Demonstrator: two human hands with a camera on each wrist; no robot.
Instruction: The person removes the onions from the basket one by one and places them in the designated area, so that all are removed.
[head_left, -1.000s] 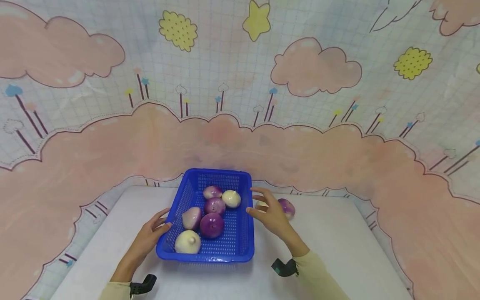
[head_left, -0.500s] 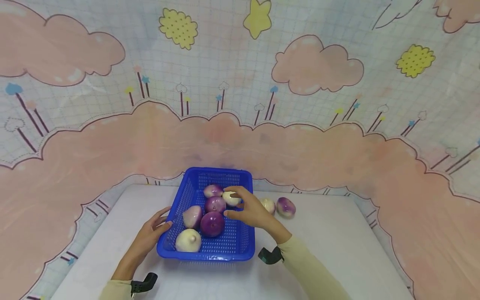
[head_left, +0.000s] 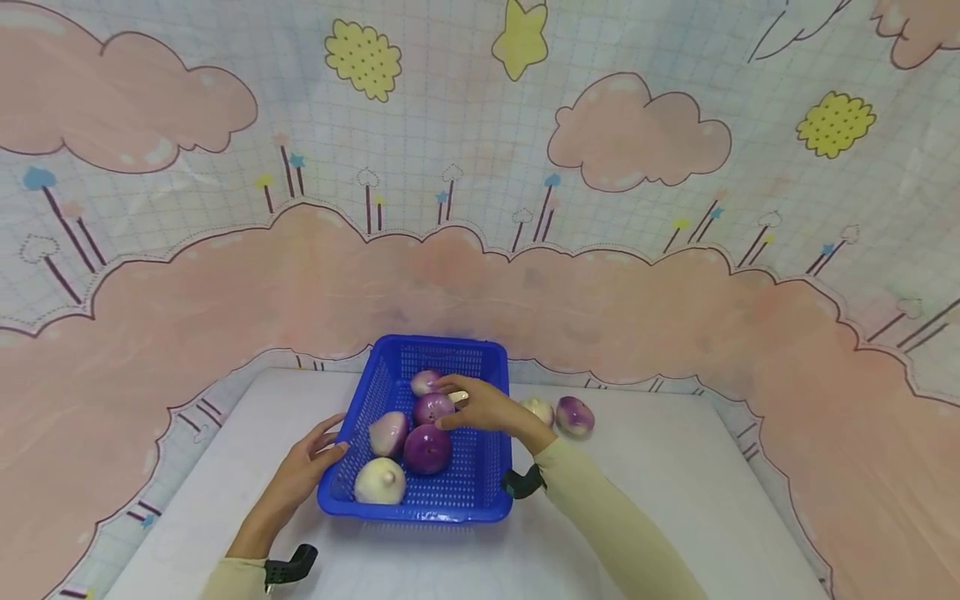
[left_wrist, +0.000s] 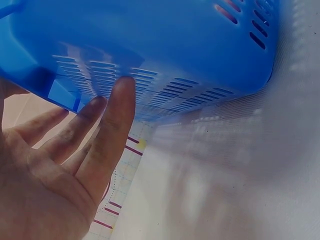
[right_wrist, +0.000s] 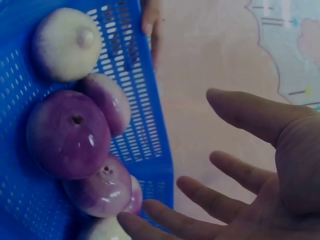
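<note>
A blue plastic basket holds several purple-and-white turnips. Among them are a dark purple turnip, a white turnip at the front and a pale turnip beside them. My left hand is at the basket's left side, its extended fingers against the outer wall. Over the basket's back right reaches my right hand, fingers spread and nothing gripped. It partly hides a second white turnip, which lies close below its fingertips in the right wrist view.
Right of the basket, a white turnip and a purple-and-white turnip lie on the white table. A patterned cloth backdrop rises behind the table.
My right hand has moved left from the basket's right rim to above the turnips inside, uncovering the two on the table. My left hand stays at the basket's left side.
</note>
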